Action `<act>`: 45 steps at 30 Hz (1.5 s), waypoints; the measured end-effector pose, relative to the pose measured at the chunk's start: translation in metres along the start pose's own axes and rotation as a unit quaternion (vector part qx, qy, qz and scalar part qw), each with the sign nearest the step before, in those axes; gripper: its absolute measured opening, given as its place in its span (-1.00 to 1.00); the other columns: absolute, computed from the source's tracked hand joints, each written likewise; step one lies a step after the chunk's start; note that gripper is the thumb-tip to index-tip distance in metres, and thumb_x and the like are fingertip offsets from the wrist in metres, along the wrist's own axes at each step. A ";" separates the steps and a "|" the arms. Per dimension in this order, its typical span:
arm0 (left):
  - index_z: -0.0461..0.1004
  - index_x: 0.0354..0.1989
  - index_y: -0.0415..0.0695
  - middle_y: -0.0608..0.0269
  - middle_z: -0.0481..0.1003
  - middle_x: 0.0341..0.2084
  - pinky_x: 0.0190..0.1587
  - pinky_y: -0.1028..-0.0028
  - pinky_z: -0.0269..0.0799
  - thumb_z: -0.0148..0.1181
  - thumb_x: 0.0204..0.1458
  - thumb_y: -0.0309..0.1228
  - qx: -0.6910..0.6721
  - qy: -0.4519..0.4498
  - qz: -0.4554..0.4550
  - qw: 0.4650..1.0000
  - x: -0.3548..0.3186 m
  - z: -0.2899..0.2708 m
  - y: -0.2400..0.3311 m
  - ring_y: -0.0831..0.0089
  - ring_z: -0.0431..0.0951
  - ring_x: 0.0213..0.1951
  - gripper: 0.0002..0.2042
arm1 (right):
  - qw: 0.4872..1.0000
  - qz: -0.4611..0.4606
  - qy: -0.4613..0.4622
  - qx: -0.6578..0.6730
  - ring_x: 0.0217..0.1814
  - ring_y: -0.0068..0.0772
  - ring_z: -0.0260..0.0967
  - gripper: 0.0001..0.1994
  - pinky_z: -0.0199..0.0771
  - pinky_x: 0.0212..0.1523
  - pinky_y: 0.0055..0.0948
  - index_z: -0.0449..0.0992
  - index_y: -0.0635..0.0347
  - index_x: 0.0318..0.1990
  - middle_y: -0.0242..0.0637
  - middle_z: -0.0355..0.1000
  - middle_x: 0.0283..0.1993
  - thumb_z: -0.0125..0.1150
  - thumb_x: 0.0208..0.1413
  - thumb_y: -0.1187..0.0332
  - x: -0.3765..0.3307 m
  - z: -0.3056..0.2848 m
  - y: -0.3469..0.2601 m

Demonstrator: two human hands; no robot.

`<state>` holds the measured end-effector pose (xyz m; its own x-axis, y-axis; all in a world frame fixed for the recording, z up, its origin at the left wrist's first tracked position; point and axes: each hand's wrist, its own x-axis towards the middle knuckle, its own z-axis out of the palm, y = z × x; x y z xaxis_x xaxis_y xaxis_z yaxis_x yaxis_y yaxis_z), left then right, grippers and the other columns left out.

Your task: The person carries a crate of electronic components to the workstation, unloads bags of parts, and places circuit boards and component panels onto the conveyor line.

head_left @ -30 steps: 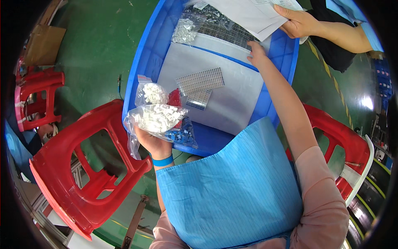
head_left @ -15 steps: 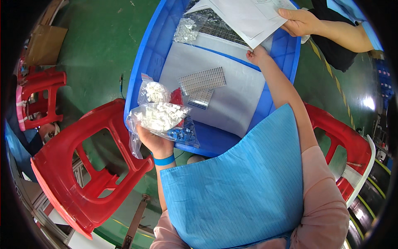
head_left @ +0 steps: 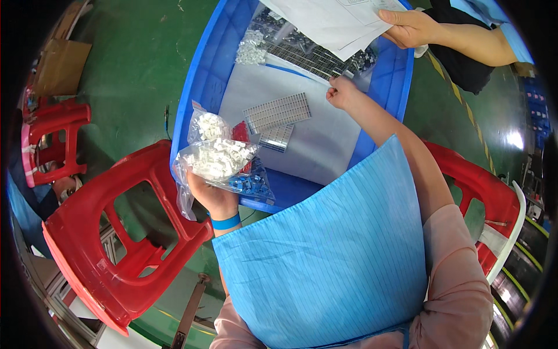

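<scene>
My left hand (head_left: 214, 196), with a blue band at the wrist, holds up clear plastic bags at the near left of the blue bin (head_left: 192, 107). One bag of white connectors (head_left: 218, 158) lies over the palm, a smaller bag of white parts (head_left: 209, 127) behind it. A bag of blue parts (head_left: 253, 185) hangs beneath, and something red (head_left: 240, 132) shows beside them. My right hand (head_left: 343, 94) reaches into the bin, fingers curled together at the near edge of a dark gridded panel (head_left: 308, 60). Whatever its fingertips pinch is too small to make out.
Two light gridded strips (head_left: 278, 113) lie on a white sheet (head_left: 325, 145) in the bin. A bag of clear parts (head_left: 251, 47) rests farther back. A co-worker's hand (head_left: 410, 28) holds white papers (head_left: 331, 20) over the bin. Red stools (head_left: 139, 232) flank me.
My right hand has moved left and toward me from beneath the papers. The co-worker's papers have shifted left and away, showing more of the dark panel. My left hand still holds the bags.
</scene>
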<state>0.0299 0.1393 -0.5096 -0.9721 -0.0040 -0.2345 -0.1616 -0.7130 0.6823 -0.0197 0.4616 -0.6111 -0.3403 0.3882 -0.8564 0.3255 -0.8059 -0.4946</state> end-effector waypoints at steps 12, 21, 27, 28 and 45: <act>0.24 -0.04 -0.26 0.11 0.35 -0.09 0.02 0.32 0.24 -0.26 0.09 -0.22 0.029 -0.020 0.007 0.999 -0.001 0.002 0.004 0.27 0.35 -0.05 -0.61 | 0.933 -0.093 -0.342 -0.064 -0.22 -0.45 0.27 -0.68 0.30 -0.25 -0.51 0.29 0.22 -0.12 -0.32 0.29 -0.21 0.13 -0.09 0.42 -0.168 -0.014 0.020; 0.25 -0.03 -0.27 0.08 0.33 -0.07 0.02 0.28 0.23 -0.26 0.07 -0.19 0.040 -0.026 0.001 0.999 0.003 0.004 -0.001 0.23 0.34 -0.04 -0.58 | 0.556 -0.264 -0.786 -0.064 -0.32 -0.31 0.33 -0.78 0.32 -0.40 -0.45 0.42 0.35 -0.24 -0.13 0.37 -0.32 0.07 0.02 0.36 -0.297 -0.054 -0.014; 0.26 -0.05 -0.26 0.09 0.34 -0.08 0.02 0.29 0.24 -0.28 0.07 -0.22 0.076 -0.017 0.017 0.997 0.001 0.012 -0.003 0.23 0.34 -0.05 -0.60 | 0.551 -0.236 -0.799 -0.046 -0.31 -0.31 0.33 -0.77 0.32 -0.39 -0.44 0.42 0.35 -0.24 -0.13 0.37 -0.31 0.07 0.02 0.36 -0.300 -0.042 -0.006; 0.26 -0.05 -0.26 0.09 0.34 -0.08 0.02 0.29 0.24 -0.28 0.08 -0.23 0.089 -0.013 0.025 0.996 0.000 0.013 -0.002 0.23 0.34 -0.05 -0.60 | 0.550 -0.231 -0.801 -0.043 -0.31 -0.31 0.33 -0.77 0.32 -0.39 -0.44 0.42 0.35 -0.23 -0.13 0.37 -0.31 0.07 0.01 0.36 -0.300 -0.042 -0.006; 0.26 -0.05 -0.26 0.10 0.34 -0.07 0.03 0.30 0.22 -0.29 0.07 -0.21 0.057 -0.019 0.002 0.998 0.003 0.004 -0.003 0.26 0.33 -0.03 -0.59 | 0.496 -0.159 -0.853 -0.038 -0.28 -0.30 0.34 -0.76 0.33 -0.36 -0.43 0.42 0.34 -0.22 -0.12 0.37 -0.28 0.09 0.00 0.36 -0.291 -0.032 -0.012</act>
<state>0.0264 0.1438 -0.5097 -0.9783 0.0208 -0.2060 -0.1730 -0.6289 0.7580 0.1036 0.3720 -0.3606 -0.6159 -0.5044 0.6052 0.0261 -0.7808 -0.6242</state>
